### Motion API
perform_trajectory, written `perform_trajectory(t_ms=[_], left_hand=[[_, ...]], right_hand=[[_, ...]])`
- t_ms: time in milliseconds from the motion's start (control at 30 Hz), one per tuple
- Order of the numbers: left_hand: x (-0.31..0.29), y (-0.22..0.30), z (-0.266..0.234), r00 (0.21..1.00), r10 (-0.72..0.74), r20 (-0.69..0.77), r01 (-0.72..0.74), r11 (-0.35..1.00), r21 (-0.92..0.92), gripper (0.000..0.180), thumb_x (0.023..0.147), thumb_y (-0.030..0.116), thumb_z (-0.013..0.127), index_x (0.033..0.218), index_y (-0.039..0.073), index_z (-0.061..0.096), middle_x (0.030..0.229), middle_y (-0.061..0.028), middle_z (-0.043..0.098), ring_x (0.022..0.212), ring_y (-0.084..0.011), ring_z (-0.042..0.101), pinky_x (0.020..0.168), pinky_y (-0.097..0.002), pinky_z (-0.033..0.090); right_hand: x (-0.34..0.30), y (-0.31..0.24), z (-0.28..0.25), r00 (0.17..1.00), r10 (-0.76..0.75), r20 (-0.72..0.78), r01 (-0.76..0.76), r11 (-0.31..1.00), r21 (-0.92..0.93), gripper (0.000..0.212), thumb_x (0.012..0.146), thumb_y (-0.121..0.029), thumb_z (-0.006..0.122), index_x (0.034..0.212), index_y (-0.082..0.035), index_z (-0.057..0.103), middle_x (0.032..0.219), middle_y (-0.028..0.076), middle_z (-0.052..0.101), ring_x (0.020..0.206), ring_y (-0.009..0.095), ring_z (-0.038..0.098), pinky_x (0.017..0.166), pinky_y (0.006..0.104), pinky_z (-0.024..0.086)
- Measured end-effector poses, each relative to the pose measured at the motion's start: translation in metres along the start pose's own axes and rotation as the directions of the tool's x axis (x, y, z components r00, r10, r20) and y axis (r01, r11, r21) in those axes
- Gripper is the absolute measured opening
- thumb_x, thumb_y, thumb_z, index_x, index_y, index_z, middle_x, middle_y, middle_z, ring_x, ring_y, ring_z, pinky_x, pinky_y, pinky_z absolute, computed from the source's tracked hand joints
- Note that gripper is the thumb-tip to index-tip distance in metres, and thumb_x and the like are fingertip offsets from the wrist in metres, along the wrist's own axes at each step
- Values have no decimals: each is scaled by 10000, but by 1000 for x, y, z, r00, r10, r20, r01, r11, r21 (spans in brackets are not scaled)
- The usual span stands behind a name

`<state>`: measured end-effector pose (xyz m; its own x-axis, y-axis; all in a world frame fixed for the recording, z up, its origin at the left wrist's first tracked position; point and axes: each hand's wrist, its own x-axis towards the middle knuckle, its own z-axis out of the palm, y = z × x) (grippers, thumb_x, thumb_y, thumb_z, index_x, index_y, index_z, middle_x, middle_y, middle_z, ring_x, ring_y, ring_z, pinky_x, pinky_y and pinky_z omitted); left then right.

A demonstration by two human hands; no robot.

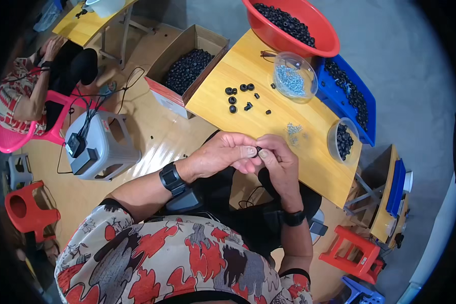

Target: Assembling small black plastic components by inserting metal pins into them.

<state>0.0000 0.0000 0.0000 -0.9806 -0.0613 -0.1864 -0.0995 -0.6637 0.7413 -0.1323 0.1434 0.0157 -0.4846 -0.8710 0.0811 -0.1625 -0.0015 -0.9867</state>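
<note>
The left hand (222, 153) and right hand (280, 164) are pinching a small black piece (259, 149) between them, largely hiding its outline.

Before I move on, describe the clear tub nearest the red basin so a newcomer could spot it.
Find the large red basin at the far edge of the yellow table. Just below it in the picture, left of the blue tray, sits a round clear tub. It holds silvery-blue pieces, unlike the basin, tray and other clear tub, whose contents look mostly black.
</note>
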Motion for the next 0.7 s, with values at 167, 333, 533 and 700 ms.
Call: perform_trajectory(t_ms=[167, 333, 533, 700], left_hand=[[-2, -3, -1, 999, 8, -42, -7, 1000, 13, 229, 962, 180, 530, 1106, 13, 594, 958, -77, 666, 785, -103, 657, 715, -234, 544], [2, -6, -2, 998, 41, -54, -40, 999, 24, 236, 964, 232, 531, 1087, 39, 587, 918, -45, 665, 782, -65, 622, 680, -192, 507], [3, -7, -1, 995, 26, -101, -16, 995, 100, 216, 963, 193, 528, 1073, 23, 601, 918, -47, 658, 807, -73, 618, 727, -212, 511], [2, -5, 1, 992, -4, -126, 19, 993, 120, 228, 970, 220, 511, 1053, 32, 610, 910, -36, 661, 805, -60, 617, 708, -206, 508]], right_hand=[[-1, -37, 5, 990, -143, -11, 118, 854, -507, 249, 794, -188, 722, 955, -21, 632, 961, 124, 612, 807, 232, 626, 690, 326, 515], [5, -44, 9, 913, -376, 160, 288, 316, -904, 441, 658, -449, 768, 772, -68, 579, 745, 69, 542, 643, 223, 580, 542, 322, 452], [14, -42, 16, 897, -316, 309, 363, 127, -923, 431, 617, -447, 745, 677, -93, 506, 623, 42, 422, 549, 209, 510, 481, 336, 371], [14, -36, 13, 883, -283, 375, 408, 66, -911, 377, 660, -425, 725, 687, -102, 535, 632, 33, 436, 580, 188, 527, 496, 325, 366]])
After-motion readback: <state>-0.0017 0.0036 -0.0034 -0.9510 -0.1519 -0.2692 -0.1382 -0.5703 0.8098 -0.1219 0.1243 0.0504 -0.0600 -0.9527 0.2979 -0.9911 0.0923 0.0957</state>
